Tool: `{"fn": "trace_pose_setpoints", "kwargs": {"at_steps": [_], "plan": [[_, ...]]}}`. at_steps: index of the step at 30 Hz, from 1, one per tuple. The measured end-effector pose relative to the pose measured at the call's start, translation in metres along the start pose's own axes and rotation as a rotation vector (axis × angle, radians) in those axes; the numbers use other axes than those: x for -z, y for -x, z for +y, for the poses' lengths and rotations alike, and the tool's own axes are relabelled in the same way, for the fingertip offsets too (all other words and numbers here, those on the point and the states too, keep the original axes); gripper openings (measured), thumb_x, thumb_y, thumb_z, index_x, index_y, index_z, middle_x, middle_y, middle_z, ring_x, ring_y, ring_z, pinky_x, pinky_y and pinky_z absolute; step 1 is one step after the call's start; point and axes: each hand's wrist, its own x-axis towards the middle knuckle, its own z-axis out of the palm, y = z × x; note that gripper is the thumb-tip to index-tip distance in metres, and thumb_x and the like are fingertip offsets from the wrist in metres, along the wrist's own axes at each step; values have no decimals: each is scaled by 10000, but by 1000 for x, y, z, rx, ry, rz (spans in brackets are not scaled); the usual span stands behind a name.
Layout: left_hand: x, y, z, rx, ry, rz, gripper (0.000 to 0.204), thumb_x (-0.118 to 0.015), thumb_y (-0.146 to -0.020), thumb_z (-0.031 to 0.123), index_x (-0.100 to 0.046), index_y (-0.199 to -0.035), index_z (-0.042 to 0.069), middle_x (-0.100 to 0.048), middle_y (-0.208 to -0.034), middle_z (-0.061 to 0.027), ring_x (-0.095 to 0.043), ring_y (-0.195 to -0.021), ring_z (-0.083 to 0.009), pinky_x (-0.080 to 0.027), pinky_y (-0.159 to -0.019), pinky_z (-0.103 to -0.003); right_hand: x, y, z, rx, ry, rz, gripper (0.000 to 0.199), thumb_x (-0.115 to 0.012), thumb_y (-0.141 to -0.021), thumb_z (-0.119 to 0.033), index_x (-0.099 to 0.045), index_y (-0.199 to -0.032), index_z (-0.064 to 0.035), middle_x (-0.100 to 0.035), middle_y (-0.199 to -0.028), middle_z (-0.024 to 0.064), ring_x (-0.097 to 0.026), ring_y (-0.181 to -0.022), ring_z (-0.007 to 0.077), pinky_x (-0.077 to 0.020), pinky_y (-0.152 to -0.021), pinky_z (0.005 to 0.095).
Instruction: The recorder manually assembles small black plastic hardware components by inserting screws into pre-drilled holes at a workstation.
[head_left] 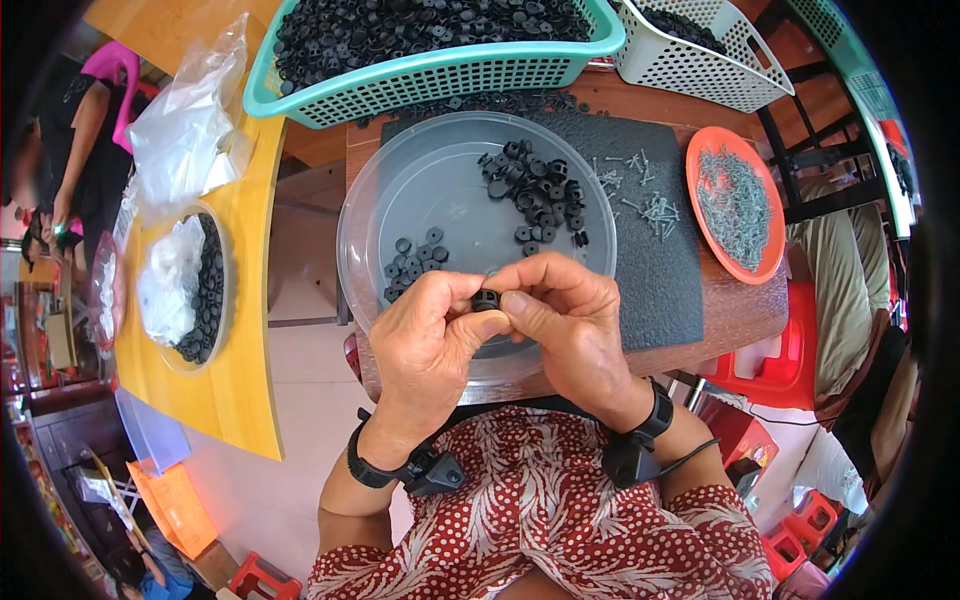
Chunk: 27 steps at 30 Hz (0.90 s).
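Over the near rim of a round clear plastic tub (pixel 352 215), both hands meet at a small round black plastic part (pixel 486 300). My left hand (pixel 425 345) pinches the part between thumb and fingertips. From the other side, my right hand (pixel 575 325) has its thumb and index finger closed against the same part; whether a smaller piece sits between those fingertips is hidden. Inside the tub, small black discs (pixel 415 262) lie loose on the left. A pile of larger black parts (pixel 540 195) rests at the far right of the tub.
Loose screws (pixel 655 212) lie on a dark mat (pixel 660 300) beside an orange bowl (pixel 700 220) of screws. A teal basket (pixel 440 75) of black parts and a white basket (pixel 690 75) stand behind. A yellow table (pixel 255 300) at left holds another tub (pixel 225 260). A person (pixel 75 150) is far left.
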Motion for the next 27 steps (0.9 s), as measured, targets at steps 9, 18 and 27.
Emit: {"fn": "trace_pose_setpoints", "kwargs": {"at_steps": [9, 18, 27], "plan": [[2, -7, -2, -11, 61, -16, 203, -719, -755, 72, -544, -798, -19, -647, -702, -62, -608, -641, -86, -472, -561, -210, 4, -2, -6, 6, 10, -87, 134, -538, -848, 54, -610, -953, 14, -606, -878, 28, -558, -821, 72, -478, -732, 224], [1, 0, 9, -32, -153, 58, 208, -722, -725, 55, -615, -892, -7, -575, -683, -14, -517, -610, -72, -423, -561, -201, 14, -4, -18, 77, 172, -264, 269, -671, -803, -59, -583, -1052, -10, -525, -903, 20, -508, -804, 78, -437, -705, 235], [-10, -14, 10, 52, -277, -59, 310, -731, -701, 39, -595, -973, -17, -601, -734, -65, -559, -622, -116, -460, -573, -229, 44, -26, -36, 107, 215, -77, 181, -590, -805, 25, -621, -981, -6, -614, -955, 33, -568, -864, 85, -460, -766, 233]]}}
